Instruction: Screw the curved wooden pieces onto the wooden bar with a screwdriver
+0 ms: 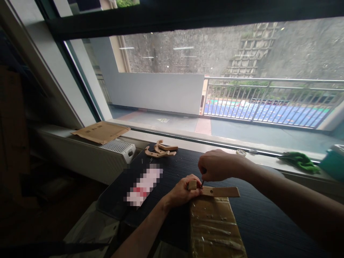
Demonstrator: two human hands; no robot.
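My left hand [184, 191] is closed round one end of a flat wooden piece [221, 192] with a hole in it, holding it on top of a taped cardboard box [215, 229]. My right hand [216, 165] is closed just above it, pinching a small dark tool [202, 184] whose tip touches the wood by my left fingers. Several curved wooden hooks [160, 149] lie in a small pile at the far edge of the dark table [263, 218].
A white heater [118, 147] stands left of the table, with flat cardboard [100, 132] resting on it. A green cloth [299, 161] and a teal container [333, 163] lie on the window sill at right. A blurred-out patch [144, 184] covers something on the table.
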